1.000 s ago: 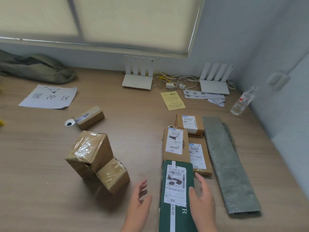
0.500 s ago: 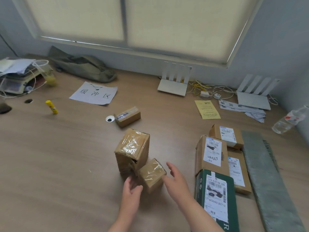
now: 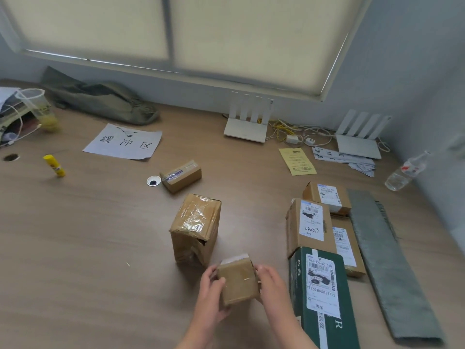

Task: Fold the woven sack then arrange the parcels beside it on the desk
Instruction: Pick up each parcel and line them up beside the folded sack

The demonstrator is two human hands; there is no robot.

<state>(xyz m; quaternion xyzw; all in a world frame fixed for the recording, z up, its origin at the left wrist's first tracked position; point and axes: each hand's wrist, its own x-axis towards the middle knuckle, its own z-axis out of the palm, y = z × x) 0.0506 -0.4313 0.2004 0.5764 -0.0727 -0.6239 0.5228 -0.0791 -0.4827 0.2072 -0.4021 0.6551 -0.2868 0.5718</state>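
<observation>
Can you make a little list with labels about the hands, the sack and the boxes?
hands: left hand and right hand grip one small parcel between them
sack: woven sack folded flat, on the desk's right side
beside sack: three labelled brown parcels, one green box
not yet placed: tall taped parcel, little parcel farther back

A wood-grain bench [image 3: 75,248] fills the lower and middle frame, reaching back to a pale grey-blue wall [image 3: 415,59]. Across the top hang two cream blinds [image 3: 95,23]. Daylight glows through them and slips under their lower edge at upper left. A round cable hole [image 3: 153,181] sits left of centre.
</observation>
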